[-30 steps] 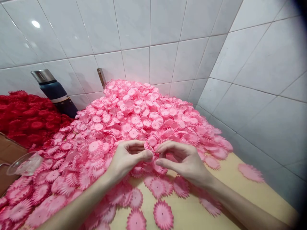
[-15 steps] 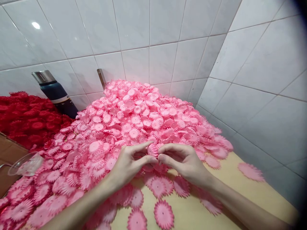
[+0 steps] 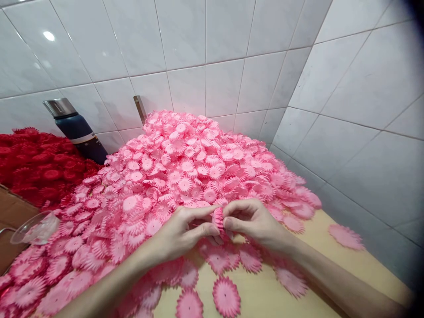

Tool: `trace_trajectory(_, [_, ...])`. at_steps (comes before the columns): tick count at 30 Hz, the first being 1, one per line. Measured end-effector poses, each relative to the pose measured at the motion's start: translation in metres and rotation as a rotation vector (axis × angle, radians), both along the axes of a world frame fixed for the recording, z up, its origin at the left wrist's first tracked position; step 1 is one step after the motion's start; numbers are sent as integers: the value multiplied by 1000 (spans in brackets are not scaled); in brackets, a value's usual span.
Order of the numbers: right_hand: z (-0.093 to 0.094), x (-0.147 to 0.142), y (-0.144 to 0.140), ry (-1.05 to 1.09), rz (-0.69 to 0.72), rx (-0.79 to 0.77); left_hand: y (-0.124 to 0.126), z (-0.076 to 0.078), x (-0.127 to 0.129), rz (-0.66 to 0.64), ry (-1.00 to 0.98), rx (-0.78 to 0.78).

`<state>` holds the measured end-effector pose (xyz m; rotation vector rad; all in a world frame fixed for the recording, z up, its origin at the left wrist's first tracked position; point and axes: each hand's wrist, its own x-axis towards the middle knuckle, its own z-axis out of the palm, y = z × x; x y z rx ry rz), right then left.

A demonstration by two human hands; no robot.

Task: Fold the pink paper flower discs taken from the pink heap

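Note:
Between my two hands a pink fringed petal disc (image 3: 217, 219) is held on edge, its notched rim facing me. My left hand (image 3: 190, 227) pinches it from the left with thumb and fingers. From the right, my right hand (image 3: 250, 221) has thumb and forefinger closed on its other side. Whether it is one disc or several stacked cannot be made out. Just behind the hands rises a big heap of pink petal discs (image 3: 188, 163). Below them, flat discs (image 3: 226, 296) with a small centre hole lie on the pale yellow tabletop (image 3: 265, 291).
Far left is a pile of red petal discs (image 3: 43, 163). A dark blue bottle (image 3: 81, 134) with a steel cap leans there. A clear plastic dish (image 3: 36, 227) rests by a cardboard box (image 3: 13, 212). White tiled walls (image 3: 225, 35) close the back and right.
Both hands have come slightly lower, and the left has shifted right. The pink disc moved right and down with them and has turned more edge-on.

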<state>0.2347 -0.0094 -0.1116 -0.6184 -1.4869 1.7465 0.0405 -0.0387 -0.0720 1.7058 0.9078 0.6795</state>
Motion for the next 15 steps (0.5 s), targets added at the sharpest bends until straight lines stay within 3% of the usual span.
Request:
trace_trajectory(8, [4,0,-2,-104,13,100,-7,-10,1,105,-88,-179])
trace_trajectory(15, [3,-2,-4,-156,12,118,-4,-3,1,128,63,-103])
